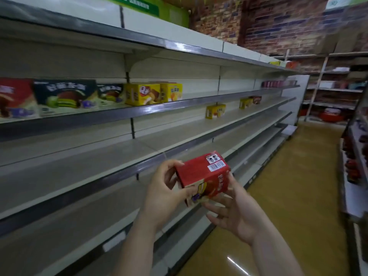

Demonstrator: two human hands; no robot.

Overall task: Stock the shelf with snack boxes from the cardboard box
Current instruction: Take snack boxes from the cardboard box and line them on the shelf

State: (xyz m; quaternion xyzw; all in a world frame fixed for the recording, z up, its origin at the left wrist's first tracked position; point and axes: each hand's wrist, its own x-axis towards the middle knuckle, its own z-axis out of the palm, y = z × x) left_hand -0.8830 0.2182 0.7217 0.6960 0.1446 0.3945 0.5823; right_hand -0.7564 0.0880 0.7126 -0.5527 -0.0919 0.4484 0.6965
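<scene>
Before the bare shelf edge, both hands' fingers clasp the red snack box

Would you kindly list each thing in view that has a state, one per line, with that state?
Red cardboard snack box: off the shelf, tilted, held in both hands.
Left hand: grips the box's left end.
Right hand: supports the box from below, fingers curled on it.
Dark-blue pie boxes: upright on the shelf, facing out.
Yellow cake boxes: upright on the same shelf.
Grey metal shelf in front of the hands: bare.
</scene>
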